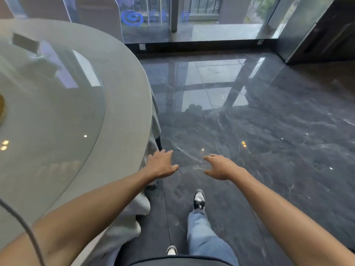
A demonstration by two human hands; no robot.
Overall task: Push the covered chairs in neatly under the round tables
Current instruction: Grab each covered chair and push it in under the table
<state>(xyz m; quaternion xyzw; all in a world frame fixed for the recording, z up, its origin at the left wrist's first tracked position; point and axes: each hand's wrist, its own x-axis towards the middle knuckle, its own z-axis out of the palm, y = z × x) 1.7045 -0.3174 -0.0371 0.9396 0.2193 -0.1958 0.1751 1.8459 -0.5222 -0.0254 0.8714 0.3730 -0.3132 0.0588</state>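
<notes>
I have both arms stretched out ahead of me over the dark marble floor. My left hand is spread flat, fingers apart, gripping nothing; it hangs just beside the draped edge of the round table, and I cannot tell whether the fingertips brush the cloth. My right hand is open too, palm down, thumb out, empty, a little apart from the left over bare floor.

The round table fills the left side, covered in a pale grey tablecloth that falls in folds near my left hip, with a glass turntable lying on top. I see no covered chair clearly here; the pale folds at the table's near edge may belong to one, but I cannot tell.

My right leg in blue jeans steps forward, sneaker on the floor. Glass doors stand at the far end.
</notes>
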